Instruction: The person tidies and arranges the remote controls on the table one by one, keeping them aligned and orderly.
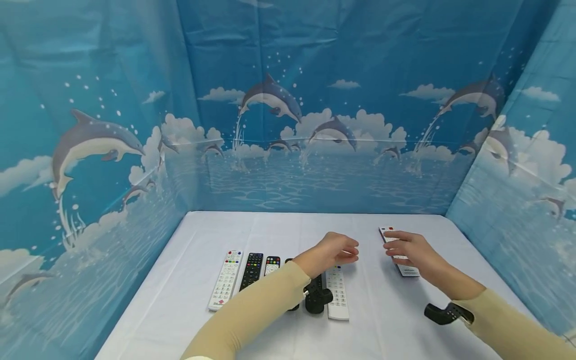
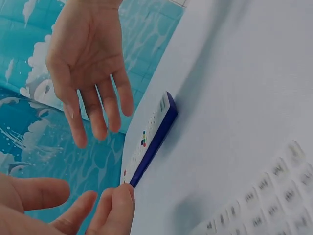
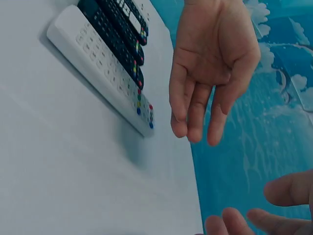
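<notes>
Both hands hover over the white table, palms facing across a gap, neither holding anything. My left hand (image 1: 335, 248) is above the far end of a white remote control (image 1: 338, 300), its fingers loosely bent. My right hand (image 1: 415, 252) has its fingers loosely extended over a separate remote control (image 1: 409, 271), covering its middle. In the left wrist view this remote (image 2: 155, 134) shows a white key face and dark blue sides. The right wrist view shows the left palm (image 3: 210, 63) beyond the far end of the white remote (image 3: 100, 63).
Left of the white remote, several remotes lie in a row: a white one (image 1: 225, 282) outermost, a black one (image 1: 251, 270), a smaller one with coloured buttons (image 1: 272, 265), and dark ones partly hidden by the left arm. A dolphin-print curtain (image 1: 315, 180) surrounds the table (image 1: 373, 320).
</notes>
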A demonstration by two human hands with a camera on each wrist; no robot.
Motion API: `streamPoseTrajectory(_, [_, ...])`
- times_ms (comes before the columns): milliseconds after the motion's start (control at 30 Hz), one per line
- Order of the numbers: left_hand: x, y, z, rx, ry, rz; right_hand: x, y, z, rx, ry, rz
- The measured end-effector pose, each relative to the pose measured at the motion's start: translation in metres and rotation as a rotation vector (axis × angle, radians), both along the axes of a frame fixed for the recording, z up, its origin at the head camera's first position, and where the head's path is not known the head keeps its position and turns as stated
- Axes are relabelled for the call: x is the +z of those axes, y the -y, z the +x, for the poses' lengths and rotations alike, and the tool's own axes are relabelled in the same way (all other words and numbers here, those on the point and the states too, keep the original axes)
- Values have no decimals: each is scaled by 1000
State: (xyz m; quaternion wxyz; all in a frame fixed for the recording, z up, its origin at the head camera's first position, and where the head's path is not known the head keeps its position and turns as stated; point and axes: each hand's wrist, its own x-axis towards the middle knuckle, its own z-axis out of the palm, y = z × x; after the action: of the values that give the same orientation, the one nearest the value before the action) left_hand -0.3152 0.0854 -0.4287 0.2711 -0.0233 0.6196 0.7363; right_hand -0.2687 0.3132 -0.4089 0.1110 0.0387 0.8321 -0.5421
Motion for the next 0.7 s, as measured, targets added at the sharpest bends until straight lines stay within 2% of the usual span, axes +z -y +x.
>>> streamPoseTrajectory(167, [-1, -28, -9, 62, 92, 37, -6, -34, -10, -10, 18, 30])
streamPoseTrajectory(333, [-2, -56, -13, 133, 148, 62, -12, -60, -25, -25, 99, 32])
streamPoseTrajectory(467, [-7, -76, -13, 206, 145, 94, -12, -76, -37, -42, 162, 21])
streamPoseTrajectory(600, [-17, -91, -14, 268, 140, 111, -16, -86, -44, -72, 223, 3])
streamPoseTrajectory(700, [-25, -99, -15, 255, 132, 139, -23, -91, -45, -95, 265, -10])
